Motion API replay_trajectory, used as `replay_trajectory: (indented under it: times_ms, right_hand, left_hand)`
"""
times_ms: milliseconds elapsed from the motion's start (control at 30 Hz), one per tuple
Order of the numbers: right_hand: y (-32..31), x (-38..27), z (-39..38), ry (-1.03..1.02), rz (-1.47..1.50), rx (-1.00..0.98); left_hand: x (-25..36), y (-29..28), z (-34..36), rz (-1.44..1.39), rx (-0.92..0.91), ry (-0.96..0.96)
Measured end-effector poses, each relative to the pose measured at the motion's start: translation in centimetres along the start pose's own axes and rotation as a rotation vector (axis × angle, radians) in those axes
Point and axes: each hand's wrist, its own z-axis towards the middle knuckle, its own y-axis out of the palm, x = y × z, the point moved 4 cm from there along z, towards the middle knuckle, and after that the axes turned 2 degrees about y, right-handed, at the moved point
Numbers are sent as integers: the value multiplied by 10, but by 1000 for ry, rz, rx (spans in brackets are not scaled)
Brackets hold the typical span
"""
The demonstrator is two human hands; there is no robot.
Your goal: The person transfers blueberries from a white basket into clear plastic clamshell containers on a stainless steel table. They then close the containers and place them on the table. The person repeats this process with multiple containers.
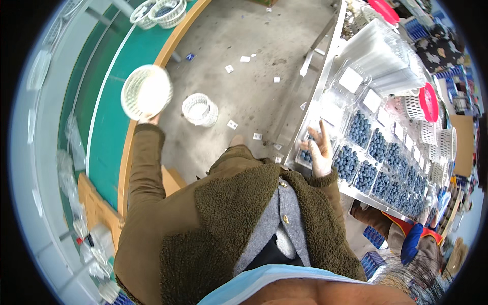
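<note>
My left hand [150, 118] grips a round white perforated basket [136, 91] at the edge of a curved green surface [116, 152] with a wooden rim. My gloved right hand [318, 148] is open, fingers apart, over the near left end of a metal table [290, 154], beside clear clamshell punnets filled with blueberries [345, 162]. Several punnets with raised lids and white square labels [351, 79] stand in rows there, the nearest partly hidden by my right hand.
Stacked white baskets [195, 111] stand on the littered floor [239, 86]. More baskets [168, 12] sit at the far left. Stacked clear trays [378, 56] and red-rimmed baskets [428, 104] are on the right. Cardboard [96, 203] leans at lower left. A co-worker [412, 239] works at the lower right.
</note>
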Motion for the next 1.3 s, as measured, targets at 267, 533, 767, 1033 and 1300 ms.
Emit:
replay_trajectory:
  times_ms: [267, 533, 767, 1033, 1300]
  right_hand:
    - [34, 27, 7, 63, -5, 217]
    - [79, 38, 35, 104, 46, 249]
    - [92, 31, 53, 104, -196, 241]
    - [86, 50, 42, -234, -1212, 128]
    - [59, 64, 29, -185, -1582, 202]
  left_hand:
    - [104, -124, 159, 1, 435, 138]
    - [63, -184, 205, 130, 747, 132]
    - [-55, -42, 220, 31, 205, -165]
    - [-23, 166, 333, -2, -33, -326]
    - [-27, 220, 393, -148, -42, -293]
